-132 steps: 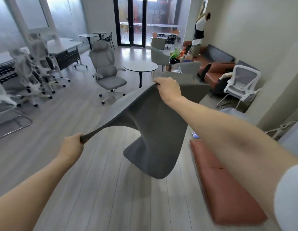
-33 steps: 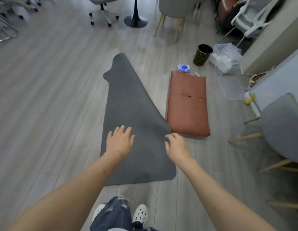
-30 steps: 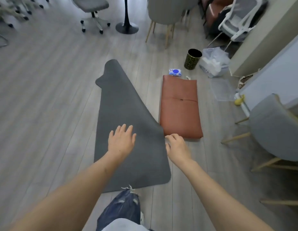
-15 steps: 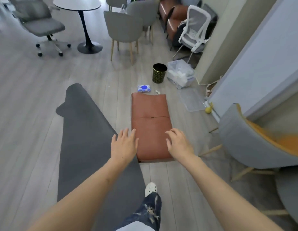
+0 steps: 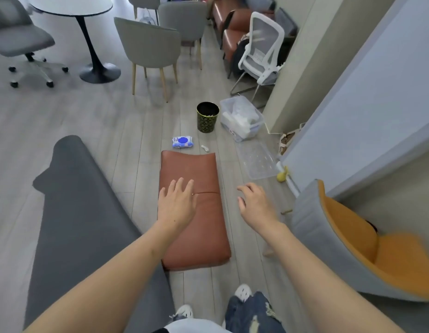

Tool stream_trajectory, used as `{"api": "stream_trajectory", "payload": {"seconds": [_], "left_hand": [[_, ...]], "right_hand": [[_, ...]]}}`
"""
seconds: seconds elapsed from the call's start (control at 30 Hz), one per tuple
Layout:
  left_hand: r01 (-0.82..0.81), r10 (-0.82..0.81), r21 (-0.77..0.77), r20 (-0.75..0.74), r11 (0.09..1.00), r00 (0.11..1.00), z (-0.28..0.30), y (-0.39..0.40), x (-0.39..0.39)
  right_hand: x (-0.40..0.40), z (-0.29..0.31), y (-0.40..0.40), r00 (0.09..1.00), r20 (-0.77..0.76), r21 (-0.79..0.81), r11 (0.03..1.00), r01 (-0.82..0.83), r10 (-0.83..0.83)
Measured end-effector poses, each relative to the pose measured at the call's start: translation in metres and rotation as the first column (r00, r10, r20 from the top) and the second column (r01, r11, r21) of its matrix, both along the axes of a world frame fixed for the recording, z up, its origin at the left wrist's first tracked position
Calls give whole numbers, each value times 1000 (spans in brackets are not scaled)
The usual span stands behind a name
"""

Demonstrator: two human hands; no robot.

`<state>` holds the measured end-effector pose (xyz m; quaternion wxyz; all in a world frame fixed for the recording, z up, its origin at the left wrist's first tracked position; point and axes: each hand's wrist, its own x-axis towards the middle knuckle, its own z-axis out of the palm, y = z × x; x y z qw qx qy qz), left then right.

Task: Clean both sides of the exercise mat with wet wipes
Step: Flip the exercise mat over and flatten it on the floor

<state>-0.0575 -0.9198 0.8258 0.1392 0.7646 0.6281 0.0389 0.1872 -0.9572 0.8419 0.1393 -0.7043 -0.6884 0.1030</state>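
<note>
Grey mat [image 5: 74, 212] flat on the floor to the left, one far corner folded over. Looks light, floppy, grippy; best pinched at a corner. Left hand [image 5: 176, 204] and right hand [image 5: 255, 205] empty, fingers loosely spread (wipes pack [image 5: 182, 142] ahead, beyond the brown cushion [image 5: 203, 236]).

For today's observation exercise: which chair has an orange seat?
The grey-shelled chair at the near right; the others have grey seats, one a white frame.
</note>
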Motion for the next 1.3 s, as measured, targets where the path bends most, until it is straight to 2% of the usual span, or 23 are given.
{"api": "stream_trajectory", "payload": {"seconds": [0.2, 0.5, 0.6, 0.7, 0.9, 1.07, 1.3], "left_hand": [[-98, 98, -4, -37, 995, 995, -15, 84, 63], [-319, 318, 3, -80, 948, 945, -12, 197, 182], [-371, 367, -36, -84, 928, 926, -13, 222, 203], [-394, 386, -27, -150, 919, 910, -10, 254, 215], [-465, 458, -17, -135, 885, 878, -11, 344, 241], [-545, 540, -35, -102, 837, 836, -21, 423, 247], [-706, 701, -58, -90, 706, 708, -27, 461, 224]], "right_hand": [[82, -15, 109, 996, 10, -25, 996, -87, 88], [200, -6, 282, 959, 33, -77, 958, -277, 280], [228, -5, 330, 955, 19, -108, 951, -291, 295], [245, -4, 376, 937, 12, -85, 934, -347, 349], [256, -16, 479, 907, -20, -75, 904, -421, 420], [234, -20, 564, 856, 42, -61, 856, -513, 515], [173, -25, 650, 757, 45, -97, 757, -647, 652]]}}
